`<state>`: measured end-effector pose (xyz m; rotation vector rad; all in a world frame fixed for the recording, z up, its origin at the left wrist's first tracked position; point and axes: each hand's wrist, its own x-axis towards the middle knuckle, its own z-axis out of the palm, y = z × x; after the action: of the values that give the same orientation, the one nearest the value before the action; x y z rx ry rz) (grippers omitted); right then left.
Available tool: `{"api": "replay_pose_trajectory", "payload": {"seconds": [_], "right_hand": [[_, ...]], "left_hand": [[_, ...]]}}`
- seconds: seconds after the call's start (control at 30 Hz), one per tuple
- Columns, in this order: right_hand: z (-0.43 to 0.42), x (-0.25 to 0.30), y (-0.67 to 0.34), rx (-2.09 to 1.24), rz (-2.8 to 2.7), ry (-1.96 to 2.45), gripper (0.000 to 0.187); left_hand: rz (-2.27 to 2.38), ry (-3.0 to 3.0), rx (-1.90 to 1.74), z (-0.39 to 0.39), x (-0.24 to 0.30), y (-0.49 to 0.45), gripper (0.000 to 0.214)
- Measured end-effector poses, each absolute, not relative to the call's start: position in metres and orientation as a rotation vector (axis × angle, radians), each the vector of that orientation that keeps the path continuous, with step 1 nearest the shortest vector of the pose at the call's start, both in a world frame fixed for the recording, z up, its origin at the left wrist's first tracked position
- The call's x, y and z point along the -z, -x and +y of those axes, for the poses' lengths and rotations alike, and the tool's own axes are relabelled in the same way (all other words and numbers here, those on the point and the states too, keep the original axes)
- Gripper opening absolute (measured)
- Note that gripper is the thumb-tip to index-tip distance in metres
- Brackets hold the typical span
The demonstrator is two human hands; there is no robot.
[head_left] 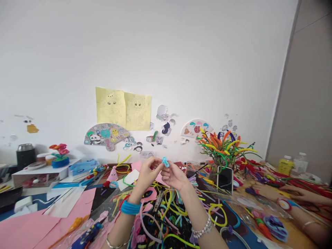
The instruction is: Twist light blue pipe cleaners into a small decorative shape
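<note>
Both hands are raised together over the middle of the cluttered table. Between their fingertips is a small light-blue pipe cleaner (165, 162), bent into loops. My left hand (149, 172) pinches it from the left with thumb and forefinger. From the right, my right hand (175, 174) grips it too, its other fingers curled in. A blue band circles my left wrist, and a beaded bracelet is on the right one. Beneath the hands lie many loose pipe cleaners (169, 205) in yellow, green, pink and other colours.
Pink paper (28, 230) covers the left side of the table. A bunch of pipe-cleaner flowers (228, 145) stands behind a phone (225, 180) at right. Another person's hands (269, 192) work at the far right, near bottles (285, 165). A black thermos (26, 156) stands back left.
</note>
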<state>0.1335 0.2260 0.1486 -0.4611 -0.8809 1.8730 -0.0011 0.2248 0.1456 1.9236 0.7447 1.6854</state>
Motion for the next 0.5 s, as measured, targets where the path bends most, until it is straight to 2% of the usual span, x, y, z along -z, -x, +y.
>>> {"api": "replay_pose_trajectory", "payload": {"seconds": [0.13,0.5], "right_hand": [[0.2300,-0.1449,-0.1336,-1.808,-0.876,0.454,0.028],[0.2250,-0.1470,-0.1292,-1.719,-0.963,0.471,0.031]], "left_hand": [[0.587,-1.727,-1.416,0.2224,-0.1468,-0.0015,0.018],[0.424,-1.478,-1.240,0.2237,-0.1430,0.0032,0.024]]}}
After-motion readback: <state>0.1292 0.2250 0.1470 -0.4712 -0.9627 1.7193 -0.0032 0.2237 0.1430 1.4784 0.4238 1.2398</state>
